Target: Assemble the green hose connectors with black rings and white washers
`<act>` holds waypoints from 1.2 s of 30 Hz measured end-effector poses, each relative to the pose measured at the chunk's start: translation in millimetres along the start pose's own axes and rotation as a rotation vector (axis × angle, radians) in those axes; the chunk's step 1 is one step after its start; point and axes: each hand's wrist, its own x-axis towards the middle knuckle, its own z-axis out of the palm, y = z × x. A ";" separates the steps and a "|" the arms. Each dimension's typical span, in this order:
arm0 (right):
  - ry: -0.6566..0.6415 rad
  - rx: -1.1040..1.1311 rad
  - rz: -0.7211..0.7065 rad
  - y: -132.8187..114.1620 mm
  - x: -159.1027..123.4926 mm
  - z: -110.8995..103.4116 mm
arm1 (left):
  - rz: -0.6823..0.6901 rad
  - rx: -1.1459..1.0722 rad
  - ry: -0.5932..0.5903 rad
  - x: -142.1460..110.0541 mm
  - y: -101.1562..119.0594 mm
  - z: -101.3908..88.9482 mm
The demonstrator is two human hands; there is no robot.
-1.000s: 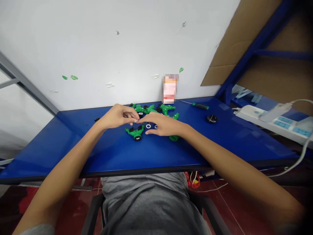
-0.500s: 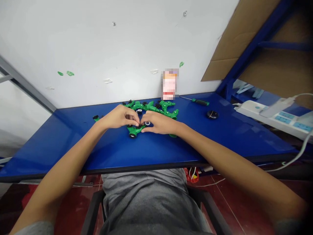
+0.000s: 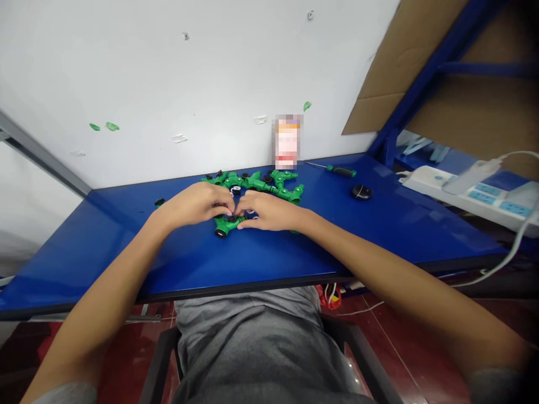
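Note:
A green plastic Y-shaped hose connector (image 3: 223, 226) with black fittings rests at the middle of the blue table, one black-ringed end pointing toward me. My right hand (image 3: 273, 212) has its thumb and fingers closed around the connector's right end. Just above the connector's black part, my left hand (image 3: 196, 203) is pinched; whatever lies between its fingertips is hidden. The fingertips of both hands nearly meet. Small white rings (image 3: 236, 189) lie behind the hands, partly covered by the fingers.
Several more green connectors (image 3: 255, 180) lie in a cluster behind my hands. Farther right are a screwdriver (image 3: 342, 171) and a round black object (image 3: 361, 192). A blurred box (image 3: 287, 143) stands against the wall. A white power strip (image 3: 467, 191) sits beyond the table's right side.
The view has shifted slightly. Both hands stay at the same connector, with only small movement of the fingers.

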 end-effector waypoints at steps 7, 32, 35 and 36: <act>0.036 0.017 -0.024 1.2 1.3 1.6 | -0.021 0.057 0.026 -0.8 4.4 -1.7; 0.002 0.021 -0.017 1.6 0.0 -0.3 | -0.020 -0.116 0.021 -0.2 -0.5 -2.1; -0.006 0.023 -0.007 1.1 0.4 -0.3 | -0.008 -0.143 0.005 -1.2 -2.2 -3.8; -0.007 0.022 -0.001 1.0 0.4 -0.3 | -0.008 -0.150 0.002 -1.6 -2.9 -4.1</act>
